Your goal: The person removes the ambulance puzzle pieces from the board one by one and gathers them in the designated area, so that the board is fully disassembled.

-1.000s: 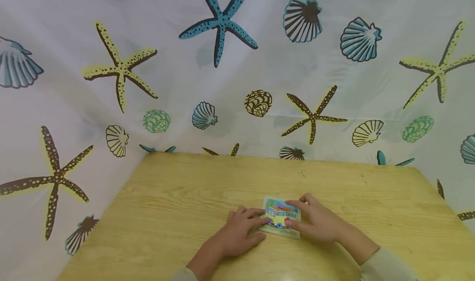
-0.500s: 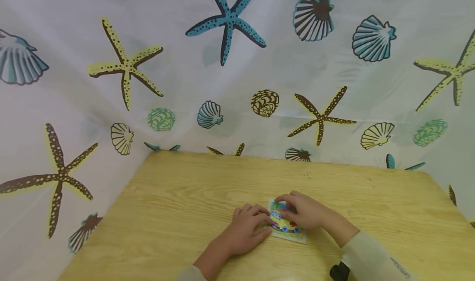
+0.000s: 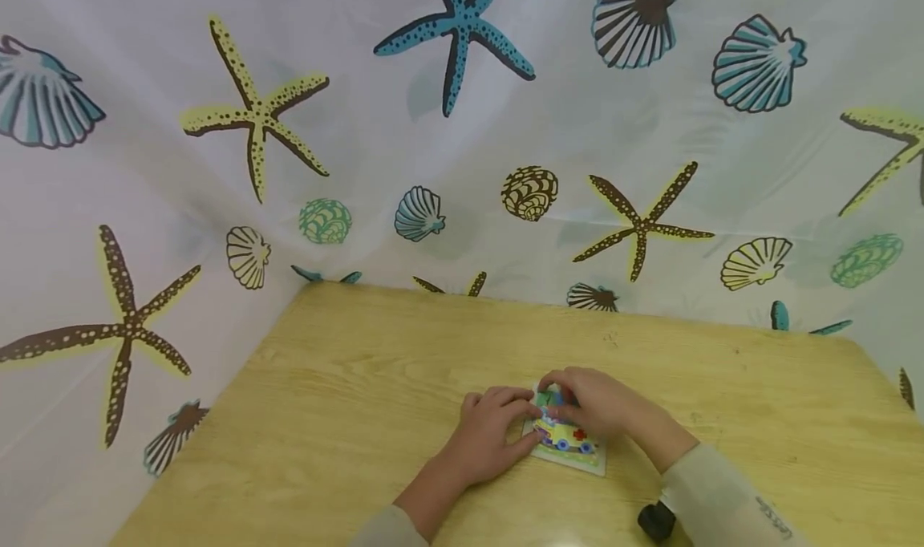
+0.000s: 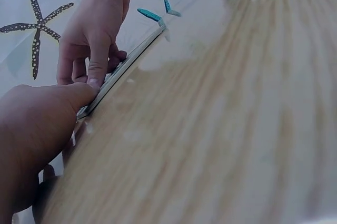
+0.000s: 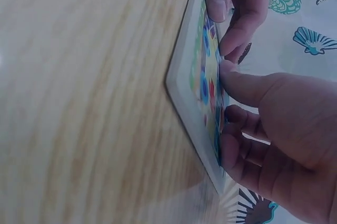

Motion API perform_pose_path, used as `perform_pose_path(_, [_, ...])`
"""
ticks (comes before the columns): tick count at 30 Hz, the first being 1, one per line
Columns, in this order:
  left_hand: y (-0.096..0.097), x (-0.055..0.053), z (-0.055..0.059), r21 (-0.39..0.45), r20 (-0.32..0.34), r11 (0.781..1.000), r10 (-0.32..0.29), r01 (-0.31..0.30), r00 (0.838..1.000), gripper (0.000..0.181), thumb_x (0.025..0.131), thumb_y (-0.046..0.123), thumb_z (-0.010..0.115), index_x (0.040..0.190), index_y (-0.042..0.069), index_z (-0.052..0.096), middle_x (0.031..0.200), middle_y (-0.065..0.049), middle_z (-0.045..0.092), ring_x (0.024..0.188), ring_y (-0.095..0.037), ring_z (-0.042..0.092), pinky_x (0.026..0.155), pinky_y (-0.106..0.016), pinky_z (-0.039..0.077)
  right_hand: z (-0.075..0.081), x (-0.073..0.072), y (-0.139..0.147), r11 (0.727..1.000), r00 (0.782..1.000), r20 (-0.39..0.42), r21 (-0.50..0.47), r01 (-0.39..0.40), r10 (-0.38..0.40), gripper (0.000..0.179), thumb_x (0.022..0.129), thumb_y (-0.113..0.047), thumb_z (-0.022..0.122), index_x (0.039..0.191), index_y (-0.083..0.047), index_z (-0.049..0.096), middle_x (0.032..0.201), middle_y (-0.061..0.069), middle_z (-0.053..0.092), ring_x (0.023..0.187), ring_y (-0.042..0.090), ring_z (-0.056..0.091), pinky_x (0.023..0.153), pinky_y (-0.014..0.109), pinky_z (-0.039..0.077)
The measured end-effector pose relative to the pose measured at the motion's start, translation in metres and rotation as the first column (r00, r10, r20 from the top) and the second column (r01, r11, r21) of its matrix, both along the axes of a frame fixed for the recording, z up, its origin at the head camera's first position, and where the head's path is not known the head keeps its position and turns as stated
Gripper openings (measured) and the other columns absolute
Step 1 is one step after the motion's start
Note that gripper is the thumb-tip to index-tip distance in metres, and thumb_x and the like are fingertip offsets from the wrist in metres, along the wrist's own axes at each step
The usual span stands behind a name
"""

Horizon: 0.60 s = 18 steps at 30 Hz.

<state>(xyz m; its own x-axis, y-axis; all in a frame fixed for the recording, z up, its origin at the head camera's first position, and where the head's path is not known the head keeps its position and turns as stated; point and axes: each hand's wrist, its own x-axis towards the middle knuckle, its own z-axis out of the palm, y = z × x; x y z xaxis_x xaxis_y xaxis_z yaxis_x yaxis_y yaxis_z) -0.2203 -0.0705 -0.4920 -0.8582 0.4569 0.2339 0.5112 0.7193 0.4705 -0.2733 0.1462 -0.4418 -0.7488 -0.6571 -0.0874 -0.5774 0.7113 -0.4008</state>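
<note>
Work on the board: I judge it under way, as both hands are at the picture board [image 3: 573, 450].
Done: it lies flat and face up, its printed scene reading as one where no fingers cover it; any seams are too small for me to make out.
Left to do: I cannot tell how much, since the right hand [image 3: 602, 404] hides the upper right part.
Left hand [image 3: 491, 436]: I see its fingers relaxed, tips resting on the board's left side, grasping nothing.
Right hand's grip: fingers and thumb bend over the print and touch it; I cannot tell whether they pinch anything.
Board's place: on the wooden table [image 3: 361, 386], between the hands, slightly askew.
Board's looks: thin, with a pale edge [image 5: 190, 122]; a yellow vehicle with a red cross [image 3: 580, 434] and blue wheels, green below.
</note>
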Motion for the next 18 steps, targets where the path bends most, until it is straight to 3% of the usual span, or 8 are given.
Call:
perform_pose_path(11, [0.0, -0.002, 0.005, -0.034, 0.02, 0.999, 0.001, 0.0, 1.0, 0.035, 0.099, 0.048, 0.057, 0.124, 0.025, 0.069, 0.151, 0.003, 0.051, 0.142, -0.021, 0.044, 0.096, -0.048, 0.031, 0.013, -0.01, -0.01, 0.999, 0.994, 0.108, -0.04, -0.019, 0.024, 0.026, 0.098, -0.01, 0.064, 0.122, -0.004, 0.058, 0.087, 0.003, 0.057, 0.072, 0.012, 0.049, 0.071, 0.03, 0.044])
perform_pose_path(18, [-0.001, 0.0, 0.001, -0.054, 0.031, 0.999, -0.007, 0.009, 0.999, 0.032, 0.098, 0.052, 0.058, 0.116, 0.028, 0.07, 0.15, 0.007, 0.051, 0.142, -0.023, 0.044, 0.096, -0.05, 0.032, 0.008, -0.01, -0.006, 0.998, 0.986, 0.155, -0.041, -0.057, 0.063, 0.027, 0.098, -0.021, 0.065, 0.121, -0.009, 0.057, 0.1, 0.005, 0.059, 0.084, 0.015, 0.052, 0.078, 0.035, 0.047])
